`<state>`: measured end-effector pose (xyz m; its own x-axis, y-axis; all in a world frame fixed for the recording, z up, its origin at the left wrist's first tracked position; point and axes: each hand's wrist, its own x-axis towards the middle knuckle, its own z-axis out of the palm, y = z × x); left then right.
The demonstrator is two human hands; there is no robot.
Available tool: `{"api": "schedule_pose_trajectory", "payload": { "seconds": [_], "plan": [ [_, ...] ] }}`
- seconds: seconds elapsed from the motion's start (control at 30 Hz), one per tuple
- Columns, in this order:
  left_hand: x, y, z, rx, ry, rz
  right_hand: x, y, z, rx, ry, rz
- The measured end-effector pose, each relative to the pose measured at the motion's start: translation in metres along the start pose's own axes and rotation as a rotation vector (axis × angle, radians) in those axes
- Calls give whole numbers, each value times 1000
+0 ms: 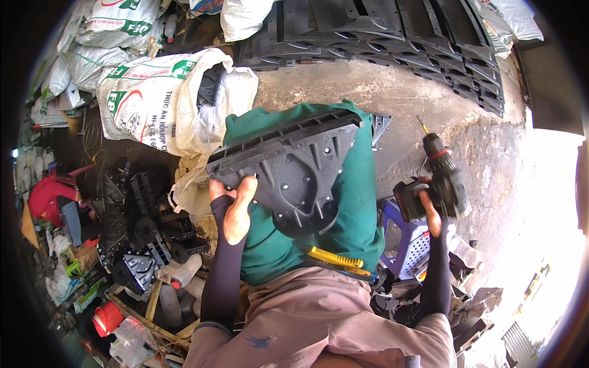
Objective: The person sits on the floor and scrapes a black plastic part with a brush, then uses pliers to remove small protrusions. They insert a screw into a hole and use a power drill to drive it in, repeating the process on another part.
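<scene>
A black moulded plastic part, roughly triangular with a rounded end toward me, lies across my lap on green cloth. My left hand grips its left corner, thumb on top and the other fingers mostly hidden beneath. Small bright spots, perhaps screws or holes, dot its face. Out to the right, my right hand is closed round the handle of a black cordless drill. The drill's thin bit points away from me, well apart from the part. A yellow-handled tool rests at my waist.
Stacked black plastic panels stand at the far side. An open white sack sits far left, above a heap of black parts. A purple plastic stool is by my right leg. Another person in red is at far left.
</scene>
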<state>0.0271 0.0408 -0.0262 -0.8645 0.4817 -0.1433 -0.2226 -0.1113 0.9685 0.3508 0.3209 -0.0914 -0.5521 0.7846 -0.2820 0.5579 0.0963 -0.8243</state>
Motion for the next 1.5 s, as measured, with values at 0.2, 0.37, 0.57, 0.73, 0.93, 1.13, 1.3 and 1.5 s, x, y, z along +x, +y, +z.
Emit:
{"api": "schedule_pose_trajectory", "payload": {
  "seconds": [0.2, 0.37, 0.57, 0.73, 0.93, 1.13, 1.3, 1.5],
  "plan": [
    [10, -11, 4, -47, -41, 42, -66, -72, -37, -167, -208, 87],
    [12, -8, 6, -100, -48, 39, -61, -78, -38, -91, -507, 75],
    [13, -8, 5, -104, -46, 45, -35, -119, -15, -327, -764, -148],
    [14, -10, 3, -144, -61, 7, -41, -182, -10, -677, -601, -40],
    [12, -8, 6, -110, -43, 20, -36, -215, 3, -603, -503, -167],
    [14, -9, 5, -127, -63, 43, -18, -249, 0, -564, -509, -417],
    [17, -12, 0, -126, -77, -10, 9, -276, 6, -751, -536, -564],
    [20, -10, -4, -132, -76, -5, 16, -288, 11, -701, -704, -329]
  ]
}}
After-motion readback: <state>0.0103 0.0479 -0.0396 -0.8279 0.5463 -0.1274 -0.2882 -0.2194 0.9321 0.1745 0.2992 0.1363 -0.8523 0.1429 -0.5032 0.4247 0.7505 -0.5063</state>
